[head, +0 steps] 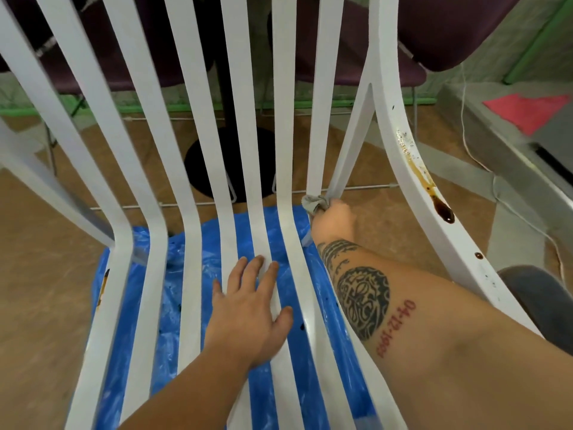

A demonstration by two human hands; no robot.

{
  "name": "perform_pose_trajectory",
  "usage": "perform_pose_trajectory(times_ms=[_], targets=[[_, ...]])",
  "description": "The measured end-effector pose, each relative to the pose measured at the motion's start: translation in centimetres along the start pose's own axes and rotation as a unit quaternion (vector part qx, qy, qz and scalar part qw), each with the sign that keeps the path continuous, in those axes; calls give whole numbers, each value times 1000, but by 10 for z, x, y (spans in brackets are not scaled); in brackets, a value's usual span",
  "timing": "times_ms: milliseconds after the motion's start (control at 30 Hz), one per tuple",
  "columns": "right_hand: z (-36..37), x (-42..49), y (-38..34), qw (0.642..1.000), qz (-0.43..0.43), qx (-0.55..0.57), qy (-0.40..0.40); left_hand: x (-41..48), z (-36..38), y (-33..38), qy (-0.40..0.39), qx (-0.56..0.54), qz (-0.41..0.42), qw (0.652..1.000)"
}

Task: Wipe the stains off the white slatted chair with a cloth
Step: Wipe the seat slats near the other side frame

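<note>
Brown flooring and blue sheeting (280, 361) lay beneath the chair (198, 169). Right hand (333, 217) gripped the cloth (314, 203) at the slat base; stain (428, 181) ran lengthwise up-right of it. Left hand (248, 308) lay flat, empty.

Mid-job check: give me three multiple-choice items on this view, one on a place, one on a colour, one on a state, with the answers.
1. Where is the big brown stain?
A. On the chair's right outer rail
B. On the middle seat slat
C. On the floor

2. What colour is the plastic sheet under the chair?
A. Green
B. Blue
C. Red

3. What is the left hand doing?
A. Gripping the cloth
B. Lying flat on the seat slats
C. Raised off the chair

Answers:
1 A: the brown streak runs down the right rail of the white slatted chair.
2 B: blue shows between the slats.
3 B: its fingers are spread on the slats; the right hand holds the cloth.
</note>
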State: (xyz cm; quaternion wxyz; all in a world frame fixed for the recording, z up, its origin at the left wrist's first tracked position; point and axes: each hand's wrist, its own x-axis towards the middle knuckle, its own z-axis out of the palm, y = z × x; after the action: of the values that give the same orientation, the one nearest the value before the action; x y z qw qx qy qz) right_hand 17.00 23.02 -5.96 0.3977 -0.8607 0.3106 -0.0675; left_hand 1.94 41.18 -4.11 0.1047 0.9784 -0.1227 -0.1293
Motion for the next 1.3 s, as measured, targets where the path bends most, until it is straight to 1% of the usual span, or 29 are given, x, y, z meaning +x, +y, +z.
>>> perform_pose_trajectory(times_ms=[133, 200, 233, 333, 400, 433, 567, 667, 733, 800, 833, 900, 933, 1000, 1033, 1067, 1133, 1200, 1233, 1300], targets=[[1, 0, -3, 996, 63, 55, 6, 0, -1, 0, -2, 2, -1, 1000], [-1, -2, -4, 995, 71, 68, 9, 0, -1, 1, 7, -3, -3, 1000], [-2, -4, -2, 997, 57, 55, 6, 1, -2, 1, 9, -6, -4, 1000], [2, -12, 8, 1000, -20, 7, -8, 1, -2, 1, 9, -15, -2, 1000], [6, -18, 12, 999, -46, 16, -17, -1, 1, 0, 15, -21, -2, 1000], [6, -18, 10, 999, -44, 19, -22, -1, 1, 0, 15, -21, -2, 1000], [6, -3, 2, 999, 13, -12, -39, -1, 0, 0, 17, -21, -1, 1000], [-1, -2, -3, 999, 17, -27, -39, 0, 1, -1, 16, -22, -1, 1000], [-8, -1, -2, 998, 37, -24, -42, -1, 1, -1, 18, -16, -3, 1000], [-14, -8, -8, 999, 47, 18, -6, -1, 0, -1, 15, -18, -2, 1000], [-15, -11, -13, 997, 20, 70, 32, 0, 0, -1, 14, -21, -2, 1000], [-13, -19, -28, 977, -51, 185, 88, 0, 1, -2, 15, -25, 0, 1000], [-14, -22, -39, 968, -82, 213, 108, 0, 1, -2, 17, -24, 1, 1000], [-21, -19, -60, 956, -120, 237, 124, -1, 0, -3, 19, -24, 5, 1000], [-24, -15, -69, 953, -131, 246, 115, -1, 0, -3, 18, -24, 5, 1000], [-26, -11, -74, 957, -148, 228, 107, -1, 0, -3, 17, -25, 5, 1000], [-27, -10, -70, 969, -177, 140, 104, -1, 1, -4, 19, -26, 6, 999], [-20, -11, -46, 981, -156, 81, 77, -1, 1, -4, 22, -27, 5, 999], [-18, -10, -29, 989, -130, 57, 48, -1, 1, -4, 21, -28, 6, 999], [-17, -8, -1, 994, -108, 7, -12, -1, 1, -4, 23, -32, 9, 999]])
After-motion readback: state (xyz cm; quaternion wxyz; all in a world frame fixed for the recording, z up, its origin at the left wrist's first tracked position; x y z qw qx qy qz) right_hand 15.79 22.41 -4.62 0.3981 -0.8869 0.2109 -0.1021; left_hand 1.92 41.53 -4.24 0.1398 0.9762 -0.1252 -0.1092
